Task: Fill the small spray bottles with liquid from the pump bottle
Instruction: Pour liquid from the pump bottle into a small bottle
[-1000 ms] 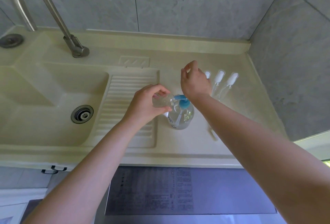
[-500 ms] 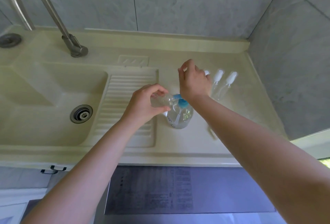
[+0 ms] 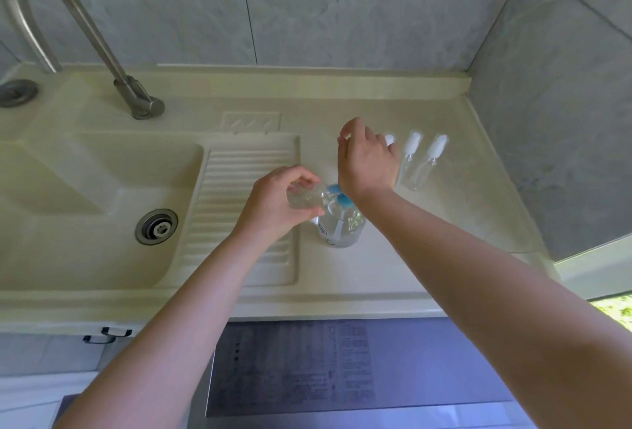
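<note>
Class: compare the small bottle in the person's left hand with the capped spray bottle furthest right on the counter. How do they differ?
The held small bottle is tipped sideways, mouth at the blue pump spout; the rightmost spray bottle lies flat on the counter. The held one shows no cap; the rightmost wears a white cap. Both are clear.

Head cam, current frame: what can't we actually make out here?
- Pump head: only blue bits show; the right hand and wrist cover the rest, so contact cannot be told.
- Small spray bottle in the left hand: fingers wrap it and it is clear, so fill level is unreadable.
- Third capped bottle: mostly behind the right hand.
- Pump bottle label: too small to read.
- Faucet: cut by the left edge.
</note>
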The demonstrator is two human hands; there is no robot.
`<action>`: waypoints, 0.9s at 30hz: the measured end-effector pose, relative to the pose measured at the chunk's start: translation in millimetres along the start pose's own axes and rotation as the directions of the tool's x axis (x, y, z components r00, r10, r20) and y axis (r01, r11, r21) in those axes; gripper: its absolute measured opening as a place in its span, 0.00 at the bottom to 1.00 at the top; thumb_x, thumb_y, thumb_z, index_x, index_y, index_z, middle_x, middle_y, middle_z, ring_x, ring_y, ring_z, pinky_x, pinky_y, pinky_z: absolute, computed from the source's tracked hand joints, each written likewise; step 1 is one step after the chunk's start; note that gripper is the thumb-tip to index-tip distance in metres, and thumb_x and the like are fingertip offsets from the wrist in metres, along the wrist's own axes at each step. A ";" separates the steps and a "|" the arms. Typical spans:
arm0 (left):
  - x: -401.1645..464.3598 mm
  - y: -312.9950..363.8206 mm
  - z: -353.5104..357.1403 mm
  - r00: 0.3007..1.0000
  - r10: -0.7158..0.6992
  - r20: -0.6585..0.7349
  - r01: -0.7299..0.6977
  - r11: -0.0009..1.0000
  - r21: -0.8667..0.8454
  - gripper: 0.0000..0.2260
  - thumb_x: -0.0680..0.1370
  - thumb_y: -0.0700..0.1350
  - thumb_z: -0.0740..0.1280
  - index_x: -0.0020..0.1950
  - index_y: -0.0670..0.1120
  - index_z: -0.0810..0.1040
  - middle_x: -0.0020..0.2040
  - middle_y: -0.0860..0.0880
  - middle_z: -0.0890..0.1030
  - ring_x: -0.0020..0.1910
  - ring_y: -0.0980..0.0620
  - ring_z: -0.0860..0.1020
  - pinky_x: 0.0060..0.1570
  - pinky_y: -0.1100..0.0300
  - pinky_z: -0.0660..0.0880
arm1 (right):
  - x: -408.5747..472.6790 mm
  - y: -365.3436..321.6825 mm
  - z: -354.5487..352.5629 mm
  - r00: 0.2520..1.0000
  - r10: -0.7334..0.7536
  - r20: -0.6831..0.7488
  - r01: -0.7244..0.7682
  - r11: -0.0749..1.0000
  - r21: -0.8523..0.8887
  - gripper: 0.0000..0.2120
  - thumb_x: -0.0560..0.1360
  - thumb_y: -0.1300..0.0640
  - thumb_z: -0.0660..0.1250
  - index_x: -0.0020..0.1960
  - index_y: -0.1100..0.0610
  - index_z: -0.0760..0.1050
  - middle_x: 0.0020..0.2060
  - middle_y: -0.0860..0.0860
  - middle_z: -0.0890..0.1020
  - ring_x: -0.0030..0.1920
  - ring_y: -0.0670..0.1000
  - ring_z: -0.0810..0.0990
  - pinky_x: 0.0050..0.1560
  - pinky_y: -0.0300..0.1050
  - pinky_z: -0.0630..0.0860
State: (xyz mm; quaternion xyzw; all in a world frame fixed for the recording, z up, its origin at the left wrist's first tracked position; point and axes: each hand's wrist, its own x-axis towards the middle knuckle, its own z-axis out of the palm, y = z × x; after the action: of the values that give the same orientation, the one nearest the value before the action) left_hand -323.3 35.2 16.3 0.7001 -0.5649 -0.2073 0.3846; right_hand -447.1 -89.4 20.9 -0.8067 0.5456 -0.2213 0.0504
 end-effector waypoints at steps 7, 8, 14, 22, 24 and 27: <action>0.0 4.3 -1.3 1.000 0.005 -0.014 -0.005 1.000 -0.019 0.20 0.63 0.43 0.82 0.52 0.52 0.81 0.46 0.61 0.80 0.47 0.66 0.76 0.48 0.77 0.67 | 9.1 -2.8 -8.1 0.999 -0.007 0.033 0.004 0.997 0.080 0.11 0.82 0.50 0.54 0.60 0.53 0.68 0.51 0.51 0.81 0.53 0.59 0.77 0.53 0.53 0.64; 0.6 4.1 -1.6 1.000 0.008 -0.015 -0.009 1.000 -0.015 0.20 0.63 0.43 0.82 0.51 0.52 0.81 0.47 0.61 0.80 0.47 0.64 0.77 0.48 0.77 0.67 | 9.2 -4.2 -7.5 0.999 -0.032 0.030 0.030 0.998 0.055 0.10 0.82 0.51 0.54 0.60 0.53 0.68 0.50 0.51 0.81 0.52 0.59 0.77 0.52 0.53 0.64; -1.6 0.4 1.8 1.000 -0.008 -0.006 0.008 1.000 -0.005 0.19 0.63 0.45 0.81 0.51 0.53 0.81 0.49 0.58 0.81 0.48 0.60 0.77 0.50 0.72 0.70 | 0.3 -2.7 -0.8 1.000 -0.010 -0.029 0.010 1.000 -0.005 0.07 0.81 0.56 0.55 0.56 0.54 0.69 0.45 0.50 0.81 0.47 0.59 0.76 0.46 0.50 0.60; -1.3 4.8 -1.1 1.000 -0.020 -0.024 0.019 0.999 -0.041 0.20 0.63 0.43 0.82 0.52 0.52 0.82 0.49 0.58 0.81 0.48 0.63 0.77 0.48 0.76 0.68 | 7.7 -1.5 -5.5 0.996 0.008 0.084 -0.014 0.997 0.076 0.09 0.82 0.53 0.53 0.60 0.54 0.67 0.51 0.51 0.80 0.53 0.59 0.76 0.53 0.52 0.64; -1.0 5.1 0.1 1.000 -0.012 -0.019 0.012 0.999 -0.031 0.20 0.63 0.42 0.82 0.52 0.52 0.82 0.48 0.58 0.81 0.47 0.64 0.77 0.48 0.77 0.67 | 5.4 -0.3 -1.6 0.991 0.043 0.126 -0.051 0.997 0.061 0.09 0.81 0.56 0.54 0.59 0.53 0.67 0.51 0.51 0.80 0.53 0.59 0.76 0.53 0.52 0.64; -2.2 5.6 0.8 1.000 -0.011 -0.013 0.011 0.999 -0.034 0.20 0.63 0.42 0.82 0.52 0.51 0.82 0.47 0.58 0.81 0.46 0.66 0.76 0.48 0.78 0.67 | 4.0 -0.5 -0.2 0.988 0.066 0.140 -0.071 0.997 0.030 0.09 0.80 0.57 0.54 0.59 0.52 0.67 0.51 0.51 0.80 0.53 0.59 0.77 0.53 0.53 0.64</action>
State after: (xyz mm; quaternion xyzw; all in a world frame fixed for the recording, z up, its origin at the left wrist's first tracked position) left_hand -328.0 36.7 19.8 0.6979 -0.5548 -0.2142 0.3990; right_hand -445.5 -92.7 22.4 -0.8000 0.5641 -0.1723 0.1099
